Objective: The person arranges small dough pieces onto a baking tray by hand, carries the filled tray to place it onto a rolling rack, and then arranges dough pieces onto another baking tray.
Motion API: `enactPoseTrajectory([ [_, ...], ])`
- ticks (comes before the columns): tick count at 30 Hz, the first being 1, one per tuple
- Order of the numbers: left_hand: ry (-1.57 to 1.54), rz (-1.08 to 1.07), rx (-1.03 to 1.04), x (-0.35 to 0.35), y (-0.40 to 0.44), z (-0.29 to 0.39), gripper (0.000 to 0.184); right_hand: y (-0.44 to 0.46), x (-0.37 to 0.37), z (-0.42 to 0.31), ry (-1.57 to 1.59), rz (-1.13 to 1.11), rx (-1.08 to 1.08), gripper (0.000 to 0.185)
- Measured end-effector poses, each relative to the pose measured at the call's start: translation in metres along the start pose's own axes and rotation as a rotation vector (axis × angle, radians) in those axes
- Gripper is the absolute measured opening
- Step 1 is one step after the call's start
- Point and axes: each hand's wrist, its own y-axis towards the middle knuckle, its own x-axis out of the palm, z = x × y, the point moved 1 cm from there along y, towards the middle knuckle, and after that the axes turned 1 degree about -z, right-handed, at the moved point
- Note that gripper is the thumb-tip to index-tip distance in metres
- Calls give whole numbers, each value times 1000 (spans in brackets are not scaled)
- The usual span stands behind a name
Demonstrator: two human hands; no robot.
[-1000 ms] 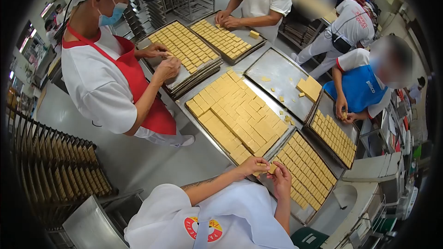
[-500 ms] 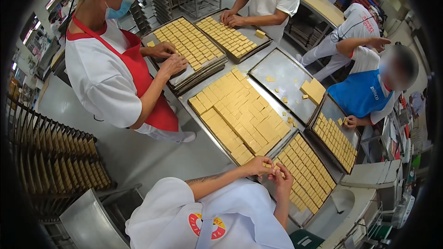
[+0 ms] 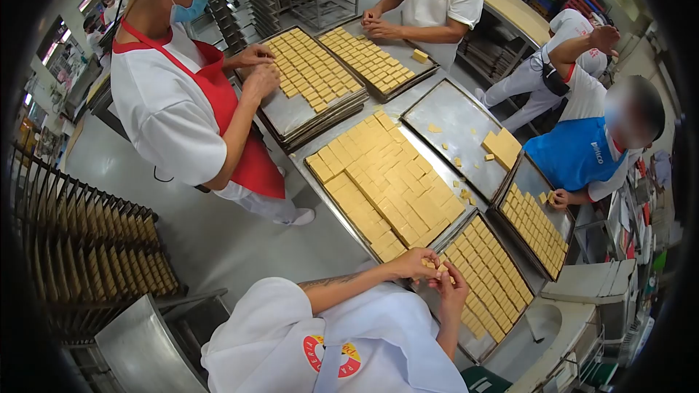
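My left hand [image 3: 416, 263] and my right hand [image 3: 452, 288] meet over the near edge of a baking tray, fingers pinched. Between the fingertips sit small yellow dough pieces [image 3: 441, 268], partly hidden, and both hands are closed on them. Under and beside my right hand, rows of cut dough blocks [image 3: 489, 271] fill much of that tray [image 3: 477, 355]. Just beyond my left hand lies a large slab of yellow dough [image 3: 393, 185], cut into rectangles and squares.
A tray [image 3: 455, 113] holding scraps and a dough block [image 3: 502, 148] lies beyond the slab. Co-workers stand around the table: one in a red apron [image 3: 211, 76], one in a blue apron [image 3: 575, 149], one at the far tray [image 3: 375, 65]. A loaded rack [image 3: 95, 247] stands left.
The view has shifted slightly. My hands stay together at the tray's edge. The red-aproned co-worker's hands have moved back over their tray, and the blue-aproned co-worker's raised hand is higher.
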Motion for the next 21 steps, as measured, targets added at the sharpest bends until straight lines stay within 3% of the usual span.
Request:
enactPoseTrajectory([
  [9,87,64,-9,1,4,-3,33,4,-7,5,-94,-18,23,34],
  [21,106,-55,-86,3,7,9,37,6,-13,13,-44,23,-27,31],
])
